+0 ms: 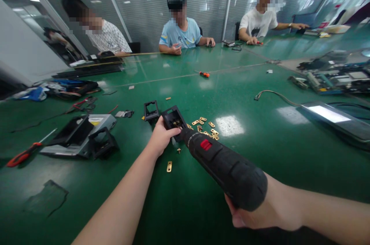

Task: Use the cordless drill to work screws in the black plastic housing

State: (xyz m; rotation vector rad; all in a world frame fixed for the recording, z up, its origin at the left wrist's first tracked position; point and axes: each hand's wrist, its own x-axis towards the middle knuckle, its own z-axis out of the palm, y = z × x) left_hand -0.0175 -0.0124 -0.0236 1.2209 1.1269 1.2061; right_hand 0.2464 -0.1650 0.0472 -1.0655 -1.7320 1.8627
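My left hand (162,137) grips a small black plastic housing (172,117) and holds it tilted just above the green table (260,148). My right hand (268,208) is wrapped round the back of a black electric screwdriver (225,164) with a red switch. The tool's tip points into the housing's open side. Several small brass plates (206,125) lie scattered on the table just right of the housing, and one more brass plate (169,166) lies nearer to me. A second black frame part (151,111) stands left of the housing.
A dismantled grey unit with black brackets (83,135) and a red-handled screwdriver (24,155) lie at the left. A flat lit panel with a cable (332,116) and circuit boards (332,77) are at the right. Three people sit at the far side.
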